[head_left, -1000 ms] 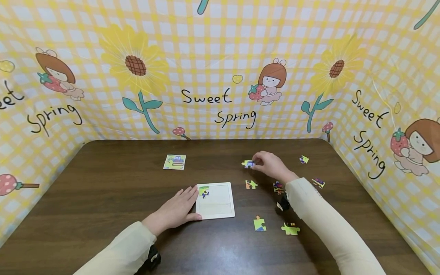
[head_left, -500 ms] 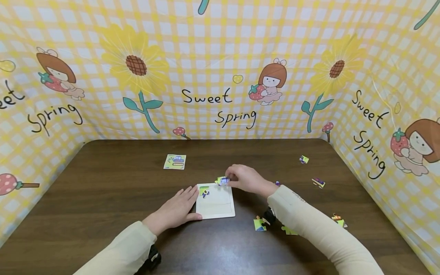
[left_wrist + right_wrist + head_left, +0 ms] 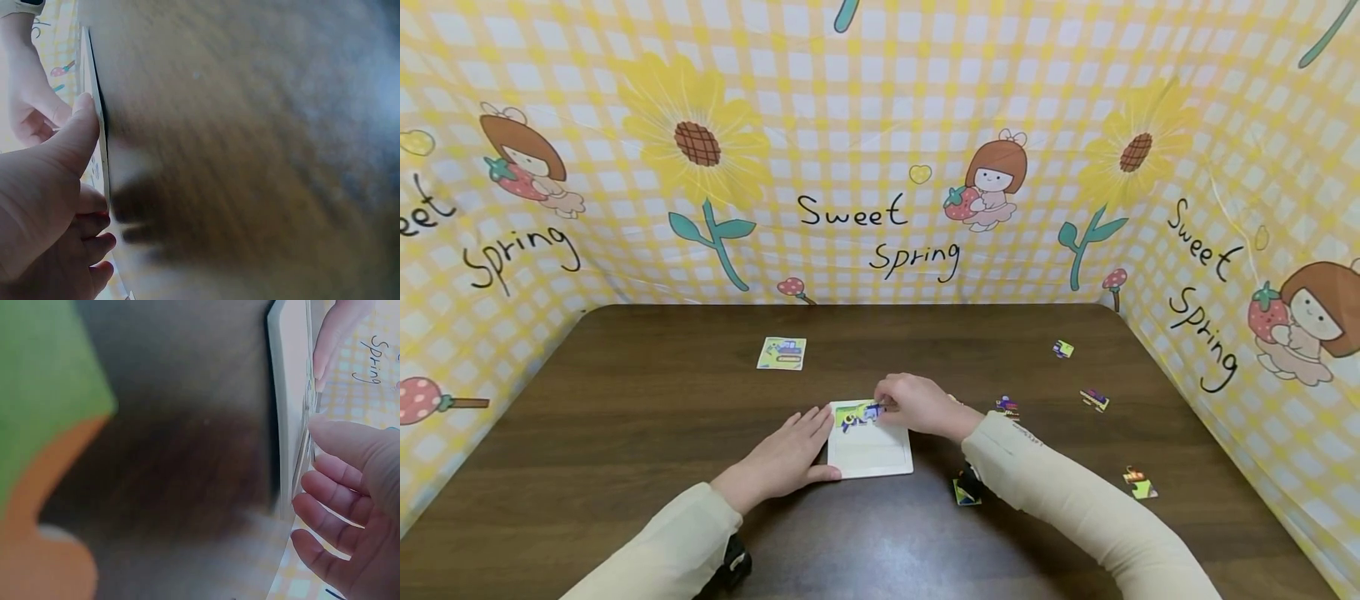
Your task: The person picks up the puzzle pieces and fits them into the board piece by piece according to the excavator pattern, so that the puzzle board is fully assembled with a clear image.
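Observation:
My left hand (image 3: 781, 460) lies along the left side of a white puzzle tray (image 3: 868, 462), fingers extended and thumb at the near corner. In the left wrist view its thumb (image 3: 84, 125) touches the tray's edge. A corner puzzle piece (image 3: 847, 419) sits in the tray's upper left. Over the upper right part, my right hand (image 3: 917, 406) pinches a yellow-green and blue puzzle piece (image 3: 871, 412) beside that corner piece. The hand partly hides the held piece; whether it lies flat I cannot tell. The right wrist view shows the thumb and fingers (image 3: 331, 494) at the tray's side.
A small picture card (image 3: 782, 353) lies behind the tray. Loose puzzle pieces are spread to the right, including a far one (image 3: 1062, 348), a purple one (image 3: 1094, 399) and a green-orange one (image 3: 1141, 483). Another piece (image 3: 966, 493) is partly under the right wrist. Patterned cloth (image 3: 880, 167) walls the table.
My right hand has carried the puzzle piece from the table's back right, leftward and nearer, down to the tray beside the corner piece. The left hand has stayed on the tray.

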Available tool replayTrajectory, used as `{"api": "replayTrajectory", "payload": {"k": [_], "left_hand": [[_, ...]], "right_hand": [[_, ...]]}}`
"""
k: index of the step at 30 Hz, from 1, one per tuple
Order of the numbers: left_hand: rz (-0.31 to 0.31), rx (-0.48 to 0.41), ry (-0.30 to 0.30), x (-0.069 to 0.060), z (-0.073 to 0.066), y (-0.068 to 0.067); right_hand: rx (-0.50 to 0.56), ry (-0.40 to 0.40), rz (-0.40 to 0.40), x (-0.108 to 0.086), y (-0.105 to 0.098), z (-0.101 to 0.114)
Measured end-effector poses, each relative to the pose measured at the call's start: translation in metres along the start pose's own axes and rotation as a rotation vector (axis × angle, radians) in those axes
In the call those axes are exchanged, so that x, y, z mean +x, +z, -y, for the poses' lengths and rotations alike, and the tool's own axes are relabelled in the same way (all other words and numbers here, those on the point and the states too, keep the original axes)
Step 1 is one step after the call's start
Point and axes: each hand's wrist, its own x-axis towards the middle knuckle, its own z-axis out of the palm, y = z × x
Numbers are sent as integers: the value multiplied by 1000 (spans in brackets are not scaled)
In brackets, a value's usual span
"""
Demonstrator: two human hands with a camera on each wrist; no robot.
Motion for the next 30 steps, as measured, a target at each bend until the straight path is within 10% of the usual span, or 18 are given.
{"api": "replayTrajectory", "payload": {"k": [30], "left_hand": [[14, -12, -10, 0, -1, -3]], "right_hand": [[-6, -85, 46, -1, -2, 3]]}}
